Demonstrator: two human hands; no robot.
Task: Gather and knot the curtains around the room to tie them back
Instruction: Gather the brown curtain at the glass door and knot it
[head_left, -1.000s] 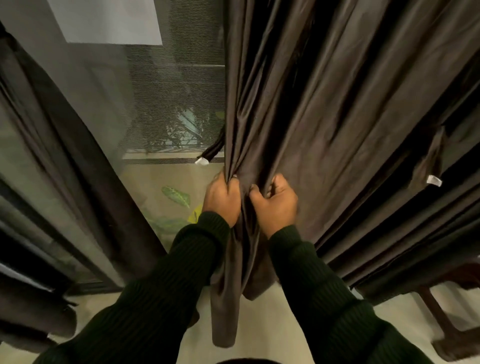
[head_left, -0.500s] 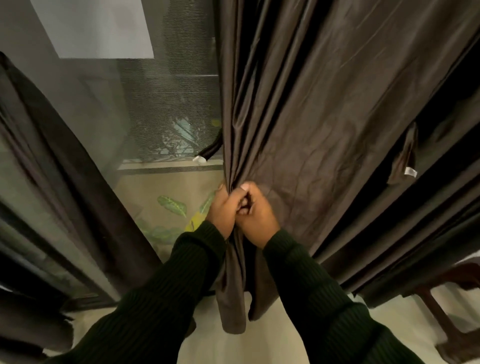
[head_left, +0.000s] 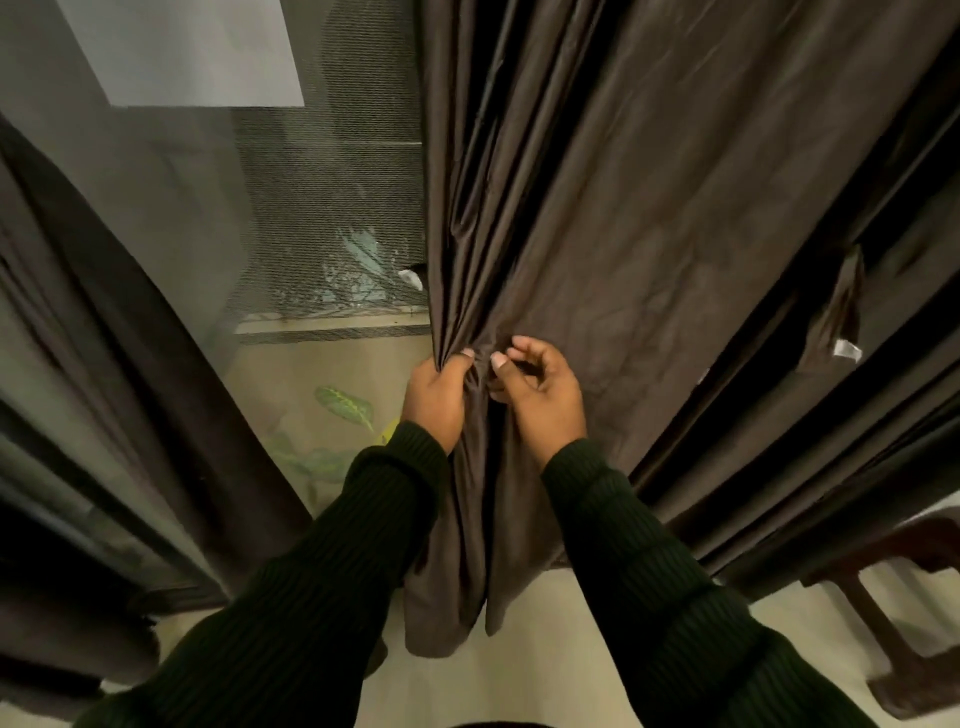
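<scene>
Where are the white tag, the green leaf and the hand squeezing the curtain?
white tag (head_left: 847, 351), head view, its middle.
green leaf (head_left: 345, 402), head view, its blade.
left hand (head_left: 436, 397), head view, its back.

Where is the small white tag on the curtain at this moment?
In the head view, the white tag is at the far right, at the end of a hanging fabric strip on the curtain, right of the right hand.

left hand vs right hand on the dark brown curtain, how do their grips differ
The left hand grips the gathered folds of the dark brown curtain in a closed fist; the right hand has loosely curled fingers, its thumb tip touching the bunch. Left sits at the curtain's edge, right further in. Both wear dark ribbed sleeves.
</scene>
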